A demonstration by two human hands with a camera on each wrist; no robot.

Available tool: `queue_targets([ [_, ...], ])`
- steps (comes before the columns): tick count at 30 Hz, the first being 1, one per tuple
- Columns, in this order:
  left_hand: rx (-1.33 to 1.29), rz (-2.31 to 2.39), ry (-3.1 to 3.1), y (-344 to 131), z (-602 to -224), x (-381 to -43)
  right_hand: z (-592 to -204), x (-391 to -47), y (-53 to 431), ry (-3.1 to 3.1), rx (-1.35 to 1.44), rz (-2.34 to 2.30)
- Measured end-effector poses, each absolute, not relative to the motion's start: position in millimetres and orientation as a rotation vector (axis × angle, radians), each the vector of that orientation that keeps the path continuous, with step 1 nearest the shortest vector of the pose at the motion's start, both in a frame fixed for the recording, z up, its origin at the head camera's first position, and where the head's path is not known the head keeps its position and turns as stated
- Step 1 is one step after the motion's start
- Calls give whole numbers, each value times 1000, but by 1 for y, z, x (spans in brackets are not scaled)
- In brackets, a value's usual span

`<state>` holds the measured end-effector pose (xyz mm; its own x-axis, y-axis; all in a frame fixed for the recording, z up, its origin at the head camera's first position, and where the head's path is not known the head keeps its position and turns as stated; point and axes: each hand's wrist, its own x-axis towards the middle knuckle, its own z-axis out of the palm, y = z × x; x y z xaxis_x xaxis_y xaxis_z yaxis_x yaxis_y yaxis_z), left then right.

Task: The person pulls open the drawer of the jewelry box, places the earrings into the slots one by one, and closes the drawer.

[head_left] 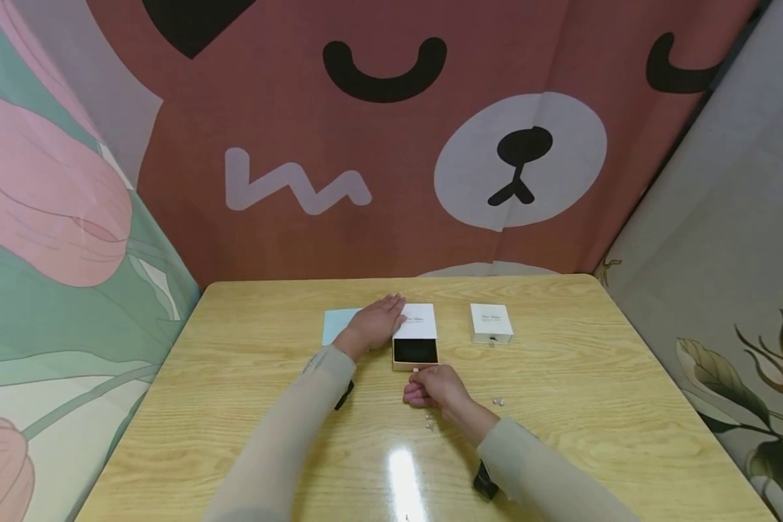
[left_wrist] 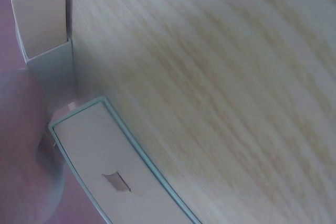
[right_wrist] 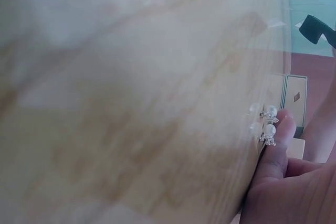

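We see a white, crisp-edged square drawer box (head_left: 415, 315) near the middle of the worktop's (head_left: 235, 413) far edge, its tan-fronted drawer (head_left: 407, 367) pulled out towards the near edge, showing a matte black lining (head_left: 415, 351). The right hand's (head_left: 440, 388) grip is narrow, thumb and fingers pinching at the drawer's front. The left hand (head_left: 378, 319) lies with fingers extended against the box's left side, covering part of its top.

That same hand hides much of a pale blue flat-topped box (head_left: 339, 323), just to the left. Towards the far right corner we find a second white square box (head_left: 491, 322), closed, with dark lettering on top. Small pearl-like pieces (head_left: 429, 422) lie beside the right hand, and another little cluster (head_left: 499, 401) sits beyond the right forearm. The worktop is glossy, wood-grained and round-cornered, backed by a reddish-brown bear-print cloth (head_left: 287, 246).

The left wrist view adds the blue-edged box's plain front with a folded ribbon tab (left_wrist: 116, 181); the right wrist view reveals clear sparkling stones (right_wrist: 268, 139) beneath round pearls (right_wrist: 271, 110).
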<state>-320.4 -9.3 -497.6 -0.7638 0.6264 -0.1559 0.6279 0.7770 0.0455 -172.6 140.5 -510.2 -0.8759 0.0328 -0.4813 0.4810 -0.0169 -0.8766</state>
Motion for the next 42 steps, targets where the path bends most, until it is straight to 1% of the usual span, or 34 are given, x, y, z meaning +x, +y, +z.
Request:
queue_targets([
  [16, 1018, -13, 2815, -10, -496, -321, -504, -172, 144, 1896, 527, -1933],
  [26, 1001, 12, 2820, -10, -497, -321, -499, -167, 162, 1904, 463, -1854],
  [37, 1012, 18, 2813, -9, -496, -320, -491, -159, 181, 2047, 119, -1717],
  [42, 1016, 5, 2805, -10, -495, -320, -486, -152, 186, 2228, -84, -1523],
])
